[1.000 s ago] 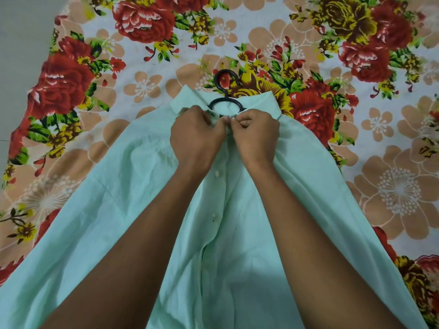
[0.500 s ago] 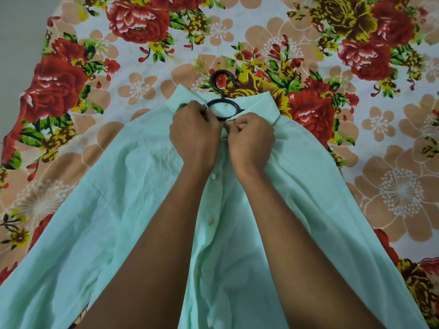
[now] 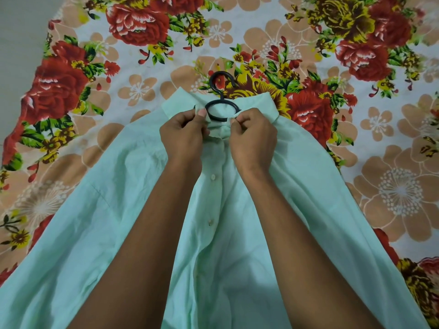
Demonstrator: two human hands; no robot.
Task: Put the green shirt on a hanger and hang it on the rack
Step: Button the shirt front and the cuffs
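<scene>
The pale green shirt [image 3: 114, 210] lies spread front-up on a flowered bedsheet, collar at the far end. A black plastic hanger [image 3: 219, 100] sits inside it; only its hook and the ring at the neck show above the collar, the rest is hidden under the cloth. My left hand [image 3: 184, 136] pinches the left side of the collar opening. My right hand [image 3: 251, 136] pinches the right side. Both hands sit just below the hanger's ring, a small gap between them. White buttons run down the placket between my forearms.
The flowered bedsheet [image 3: 356, 162] covers the whole surface around the shirt. A plain grey floor or wall strip [image 3: 19, 32] shows at the upper left edge. No rack is in view.
My hands were pressed together at the top of the placket; now they have parted a little, each holding one collar edge, so the hanger's ring shows fully.
</scene>
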